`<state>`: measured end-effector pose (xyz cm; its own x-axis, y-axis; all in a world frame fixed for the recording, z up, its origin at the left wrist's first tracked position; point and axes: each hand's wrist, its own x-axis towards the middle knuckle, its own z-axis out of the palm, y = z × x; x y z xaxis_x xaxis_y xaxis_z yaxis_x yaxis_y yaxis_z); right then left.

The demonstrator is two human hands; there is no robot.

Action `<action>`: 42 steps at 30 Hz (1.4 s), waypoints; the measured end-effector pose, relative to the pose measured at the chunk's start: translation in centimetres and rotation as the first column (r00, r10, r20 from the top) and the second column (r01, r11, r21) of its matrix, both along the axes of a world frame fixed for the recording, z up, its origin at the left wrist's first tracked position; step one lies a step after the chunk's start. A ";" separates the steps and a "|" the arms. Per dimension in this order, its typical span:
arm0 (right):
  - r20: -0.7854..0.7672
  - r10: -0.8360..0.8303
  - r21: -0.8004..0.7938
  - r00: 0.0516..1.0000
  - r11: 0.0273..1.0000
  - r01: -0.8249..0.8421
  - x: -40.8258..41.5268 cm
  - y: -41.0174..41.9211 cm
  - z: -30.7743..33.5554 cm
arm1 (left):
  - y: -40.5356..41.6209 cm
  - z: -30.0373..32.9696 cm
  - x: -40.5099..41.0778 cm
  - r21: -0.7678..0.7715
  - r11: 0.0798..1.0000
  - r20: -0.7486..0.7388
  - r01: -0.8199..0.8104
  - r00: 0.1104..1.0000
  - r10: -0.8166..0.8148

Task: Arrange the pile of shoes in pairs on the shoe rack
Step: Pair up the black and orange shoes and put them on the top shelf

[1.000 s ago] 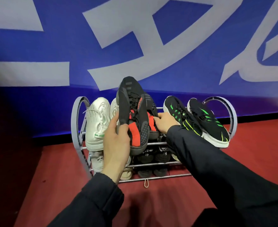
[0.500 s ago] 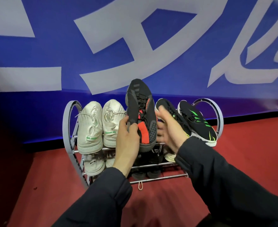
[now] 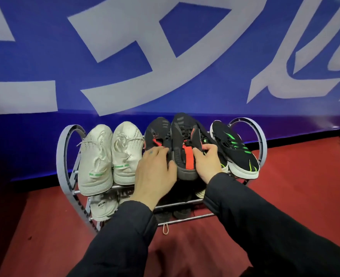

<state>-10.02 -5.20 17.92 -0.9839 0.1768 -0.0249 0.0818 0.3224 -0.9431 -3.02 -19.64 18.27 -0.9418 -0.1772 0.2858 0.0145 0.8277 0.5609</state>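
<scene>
Head view: seating the black-and-red pair on the top tier

Head view shows the right-hand black knit trainer with the red heel strap (image 3: 185,148) lying toes-back on the top rail of the grey metal shoe rack with hooped ends (image 3: 65,156), touching its mate, the left-hand black knit trainer with red trim (image 3: 157,132). The right hand (image 3: 207,162) curls its fingers over that shoe's outer collar, gripping it; the left hand (image 3: 155,170) lies with fingers fairly straight across the heel of the mate, thumb against the gripped shoe, pressing rather than clutching.

To do this step well, I would judge it best to press both heels down until the soles catch the front rail, keep the toes level with each other, and nudge the pair clear of the black trainers with green stripes (image 3: 235,148), whose nearer shoe is crowded and partly covered.

Counted on the top tier: two cream-white knit trainers with green heel tabs (image 3: 111,156), two black-and-red, two black-and-green, so six shoes in three pairs. On the lower tiers, one white shoe (image 3: 103,206) is plain, dark ones behind the arms cannot be counted. Two hands, one rack, on red floor (image 3: 285,176)
</scene>
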 end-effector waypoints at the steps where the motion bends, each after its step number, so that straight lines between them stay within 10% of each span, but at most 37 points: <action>1: 0.007 -0.050 0.019 0.999 0.999 0.050 -0.2 -0.4 0.0 | 0.0 -0.2 -0.1 -0.052 0.999 0.012 0.008 1.000 -0.007; 11: 0.319 0.255 -0.098 0.913 0.967 -0.236 2.5 1.2 0.6 | -0.3 -1.6 -0.3 -0.431 0.902 0.071 -0.004 0.997 0.038; 22: 0.163 0.070 -0.021 0.984 0.998 -0.067 0.5 0.8 0.6 | 0.1 -1.0 -0.3 -0.339 0.933 -0.208 -0.117 0.977 0.047; 30: 0.088 -0.006 -0.191 0.996 0.981 0.023 3.3 -0.3 0.0 | 0.6 -2.8 -0.7 -0.495 0.863 -0.049 -0.102 0.995 0.089; 35: -0.186 0.281 0.515 0.942 0.844 -0.150 4.9 -0.2 -1.3 | 0.4 -2.9 -0.7 -0.470 0.876 -0.063 -0.111 0.994 0.092; 42: -0.188 0.357 0.663 0.915 0.734 -0.150 3.8 0.7 -2.6 | 0.1 -3.0 -0.2 -0.477 0.876 -0.030 -0.071 0.997 0.064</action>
<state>-6.23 -4.49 15.34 -0.9364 -0.2069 0.2836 -0.3262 0.8111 -0.4855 -3.25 -19.49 15.28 -0.9282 -0.0788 0.3638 -0.0464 0.9942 0.0969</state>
